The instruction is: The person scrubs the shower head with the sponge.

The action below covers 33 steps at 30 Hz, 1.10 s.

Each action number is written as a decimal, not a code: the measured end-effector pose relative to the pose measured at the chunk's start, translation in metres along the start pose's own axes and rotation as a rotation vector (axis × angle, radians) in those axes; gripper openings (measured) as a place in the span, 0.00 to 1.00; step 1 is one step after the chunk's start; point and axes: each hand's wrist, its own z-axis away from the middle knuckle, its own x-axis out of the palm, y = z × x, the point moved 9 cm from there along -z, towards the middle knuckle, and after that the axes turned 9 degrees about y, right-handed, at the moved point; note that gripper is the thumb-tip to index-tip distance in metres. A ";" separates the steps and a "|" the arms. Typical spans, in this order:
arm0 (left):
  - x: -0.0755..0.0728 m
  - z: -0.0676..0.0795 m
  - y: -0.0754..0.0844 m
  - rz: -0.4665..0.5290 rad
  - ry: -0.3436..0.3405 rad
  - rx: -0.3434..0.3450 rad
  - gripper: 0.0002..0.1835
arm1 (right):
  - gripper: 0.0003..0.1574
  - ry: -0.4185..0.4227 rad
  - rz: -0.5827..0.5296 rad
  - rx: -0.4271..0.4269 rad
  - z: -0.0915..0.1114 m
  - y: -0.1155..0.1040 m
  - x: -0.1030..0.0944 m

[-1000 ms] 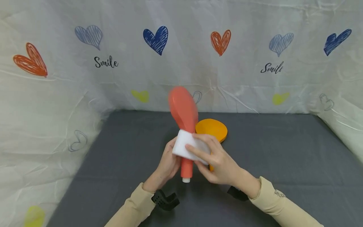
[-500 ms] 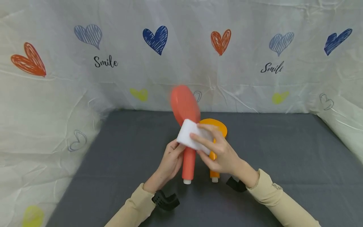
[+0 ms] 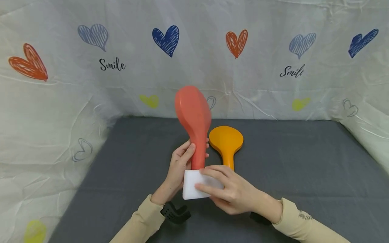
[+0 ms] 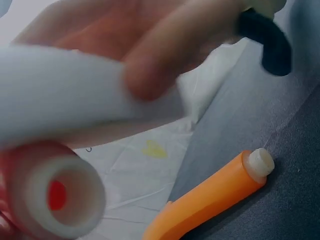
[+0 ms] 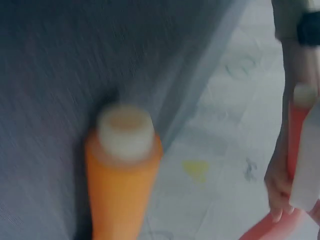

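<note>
My left hand (image 3: pixel 177 165) grips the handle of a coral-red handheld shower head (image 3: pixel 193 111), its rounded head pointing up. The thumb lies along the front of the handle. My right hand (image 3: pixel 236 191) pinches a white sponge (image 3: pixel 190 185) against the lower handle. In the head view that sponge hides the handle's end. The left wrist view shows the hollow white connector (image 4: pixel 89 200) below the sponge. Just right of the red one lies an orange shower head (image 3: pixel 226 138), face down on the table; my right hand covers its lower handle in the head view.
A dark grey cloth (image 3: pixel 304 168) covers the table. Behind it hangs a pale curtain (image 3: pixel 261 77) printed with hearts and words. Black straps (image 3: pixel 175 213) are on both wrists.
The sponge in my right hand has gone up the handle, then down to its lower end. My left hand keeps hold of the red shower head, which has shifted slightly left and up.
</note>
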 end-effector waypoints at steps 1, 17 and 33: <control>0.001 0.000 0.000 -0.002 -0.008 0.010 0.17 | 0.23 0.013 -0.003 0.007 -0.001 0.003 -0.001; 0.010 0.006 0.004 0.015 -0.042 0.012 0.16 | 0.25 0.221 -0.021 0.199 -0.013 0.040 -0.020; 0.008 0.005 -0.002 -0.018 0.012 -0.047 0.13 | 0.26 0.238 -0.014 0.220 -0.026 0.058 -0.024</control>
